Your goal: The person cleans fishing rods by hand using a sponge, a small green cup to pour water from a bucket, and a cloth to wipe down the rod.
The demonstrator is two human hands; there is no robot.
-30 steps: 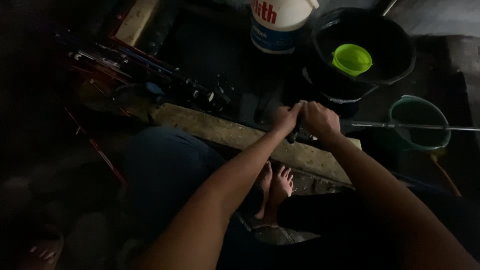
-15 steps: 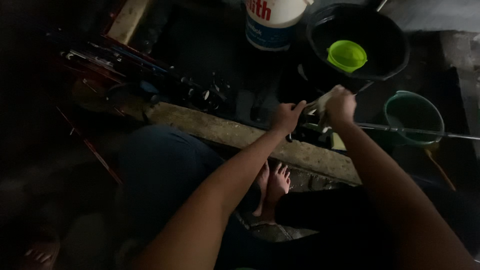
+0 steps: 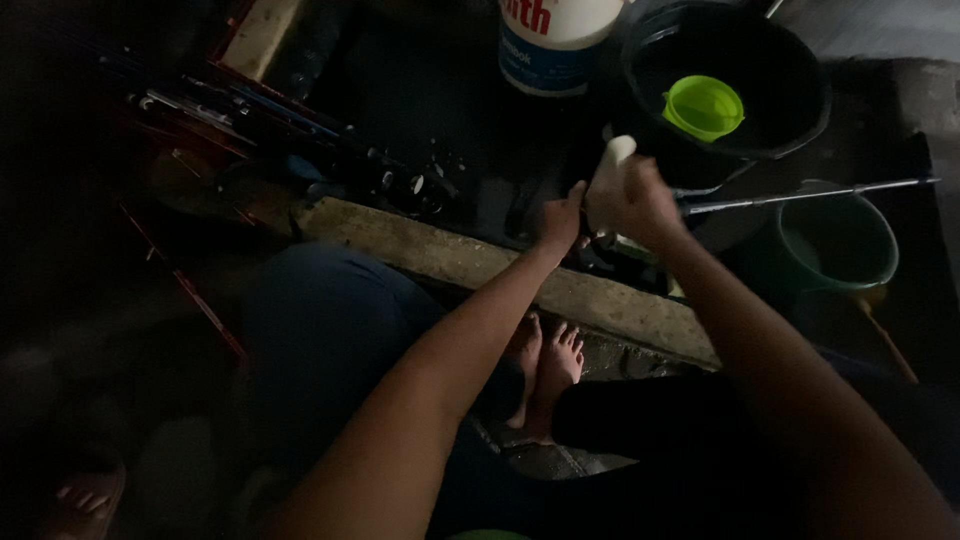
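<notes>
Nearest me I see 2 bare feet (image 3: 548,360) on the wet floor, just behind a concrete curb (image 3: 480,265) that crosses the view. Above the curb, my left hand (image 3: 562,222) is closed around the dark butt end of a thin metal rod (image 3: 800,194), which runs out to the right over a green bucket (image 3: 840,245). My right hand (image 3: 640,203) is clenched on a pale cloth (image 3: 608,180) pressed against the rod close to the left hand. I judge the wiping to be at its start: the cloth sits at the near end and most of the shaft looks untouched, though the light is too dim to tell clean from dirty. Farther off stand a black tub (image 3: 790,100) holding a lime-green cup (image 3: 704,107), a white pail (image 3: 555,40), and a bundle of rods (image 3: 280,130) at the left
</notes>
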